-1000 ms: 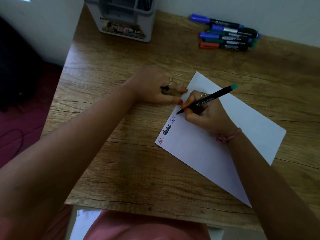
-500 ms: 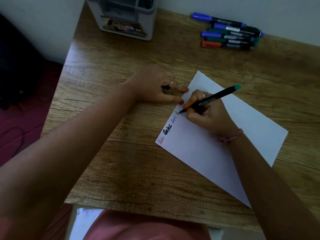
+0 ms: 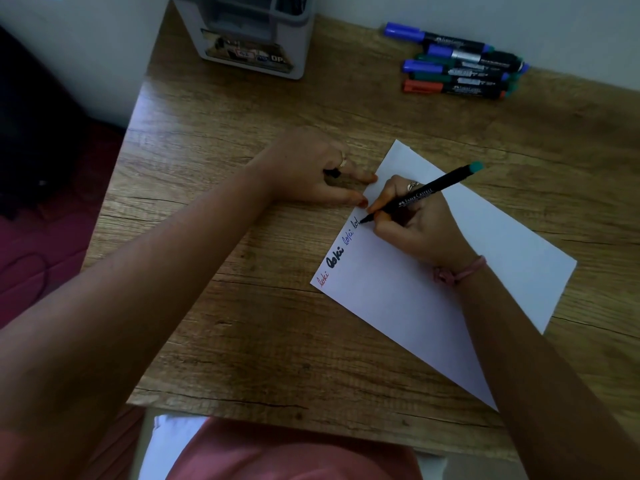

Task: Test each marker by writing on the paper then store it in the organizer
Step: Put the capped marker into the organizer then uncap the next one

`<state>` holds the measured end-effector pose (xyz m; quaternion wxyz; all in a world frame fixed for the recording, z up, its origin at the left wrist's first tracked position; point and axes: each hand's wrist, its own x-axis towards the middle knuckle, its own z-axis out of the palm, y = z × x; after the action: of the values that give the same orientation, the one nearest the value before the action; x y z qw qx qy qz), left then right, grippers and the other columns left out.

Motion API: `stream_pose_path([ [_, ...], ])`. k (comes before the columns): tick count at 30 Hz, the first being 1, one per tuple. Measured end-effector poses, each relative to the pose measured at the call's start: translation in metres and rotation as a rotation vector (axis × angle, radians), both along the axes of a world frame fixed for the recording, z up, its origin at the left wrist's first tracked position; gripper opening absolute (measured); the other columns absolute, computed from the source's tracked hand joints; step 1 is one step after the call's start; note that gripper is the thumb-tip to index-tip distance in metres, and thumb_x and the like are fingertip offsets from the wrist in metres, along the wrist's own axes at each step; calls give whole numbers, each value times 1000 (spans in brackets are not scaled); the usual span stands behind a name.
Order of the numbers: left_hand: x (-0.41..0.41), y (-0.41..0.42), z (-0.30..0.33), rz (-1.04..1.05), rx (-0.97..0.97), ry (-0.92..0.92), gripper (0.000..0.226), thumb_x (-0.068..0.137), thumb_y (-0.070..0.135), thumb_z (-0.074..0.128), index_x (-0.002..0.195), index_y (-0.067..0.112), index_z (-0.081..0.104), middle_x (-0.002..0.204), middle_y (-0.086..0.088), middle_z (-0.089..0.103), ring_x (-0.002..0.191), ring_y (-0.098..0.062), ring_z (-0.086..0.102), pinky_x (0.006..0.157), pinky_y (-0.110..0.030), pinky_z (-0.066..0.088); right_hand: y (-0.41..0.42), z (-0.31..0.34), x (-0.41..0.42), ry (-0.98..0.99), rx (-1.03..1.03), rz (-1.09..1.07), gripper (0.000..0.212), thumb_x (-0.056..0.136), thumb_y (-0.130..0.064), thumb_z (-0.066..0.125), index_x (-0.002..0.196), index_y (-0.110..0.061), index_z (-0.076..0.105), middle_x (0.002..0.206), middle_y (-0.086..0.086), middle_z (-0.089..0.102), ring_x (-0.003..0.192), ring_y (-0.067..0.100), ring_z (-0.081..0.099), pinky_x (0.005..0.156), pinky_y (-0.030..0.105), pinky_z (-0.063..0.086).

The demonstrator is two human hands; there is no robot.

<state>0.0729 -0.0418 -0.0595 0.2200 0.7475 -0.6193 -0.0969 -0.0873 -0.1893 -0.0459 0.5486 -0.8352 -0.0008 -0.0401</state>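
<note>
Counter [image 3: 277, 323]: brown wood-grain pattern with darker streaks. Paper [image 3: 450, 306]: white, bearing script in red [image 3: 323, 280], thick black [image 3: 335, 259], thin blue [image 3: 347, 238] and a dark partial word [image 3: 355, 223]. Marker [image 3: 420, 195] in the right hand [image 3: 422, 230]: black barrel with white lettering, teal end. Cap [image 3: 332, 173] in the left hand [image 3: 311, 168]: black. Spare markers [image 3: 457, 67]: black barrels with blue, green and red-orange caps. Organizer [image 3: 256, 39]: grey. Wrist band [image 3: 460, 271]: pink. Fingernails: red.

A home study corner, by the look of it: a small wood-grain surface [image 3: 242, 323] pushed against a plain white wall [image 3: 571, 29], with a dark red carpet [image 3: 41, 244] on the floor at left.
</note>
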Motion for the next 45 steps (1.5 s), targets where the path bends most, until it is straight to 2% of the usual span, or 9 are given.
stream_pose_path([
  [5,0,0,2,-4,54,-17,58,79,70,35,120,38,59,77,0,63,66,-16,55,54,-32,40,0,-1,1,-17,6,-12,6,75,-14,58,80,-16,61,74,-9,59,67,27,57,61,40,48],
  [10,0,-2,1,50,90,-91,94,70,85,6,106,27,70,76,4,62,67,-12,54,52,-26,32,1,-2,-1,6,12,-45,10,74,-15,57,80,-8,60,72,3,58,66,22,58,60,34,48],
  [24,-1,-2,4,-10,48,-60,65,80,74,25,115,35,65,71,7,56,62,-11,50,52,-26,30,2,-2,1,15,40,-70,11,74,-15,56,82,-8,60,74,6,60,65,25,56,60,23,46],
  [27,0,-2,3,15,62,-77,82,75,82,15,108,30,69,72,5,60,64,-12,54,52,-27,34,2,-2,1,11,23,-64,13,74,-14,55,82,-6,61,73,9,59,65,29,56,59,30,46],
  [32,-1,-2,5,30,85,-119,79,76,80,15,110,33,68,74,9,59,64,-7,50,49,-21,27,2,2,1,7,106,-91,10,76,-13,54,80,-19,61,75,-16,63,68,10,57,62,21,47],
  [35,-4,2,9,54,43,42,47,87,60,37,117,36,63,78,10,64,60,-2,48,50,-23,35,0,6,3,58,240,-178,13,79,-5,53,78,-17,60,64,-14,60,59,2,53,57,15,43],
  [37,-6,6,15,125,-2,230,34,90,38,47,116,27,65,89,5,68,72,-4,56,64,-27,46,-3,11,5,107,290,-208,13,80,-2,49,79,-14,56,56,-12,56,51,2,49,52,15,40],
  [39,-8,9,20,207,-41,419,33,89,20,47,116,18,65,96,0,61,81,-7,53,71,-21,39,-5,16,8,149,335,-210,10,80,-4,48,81,-12,53,54,-10,54,49,5,48,50,17,39],
  [45,-24,14,33,401,8,683,33,101,22,34,130,23,49,94,15,39,82,12,42,72,-6,30,2,32,1,126,488,-234,18,79,-4,42,84,-9,59,72,2,64,68,12,62,60,21,50],
])
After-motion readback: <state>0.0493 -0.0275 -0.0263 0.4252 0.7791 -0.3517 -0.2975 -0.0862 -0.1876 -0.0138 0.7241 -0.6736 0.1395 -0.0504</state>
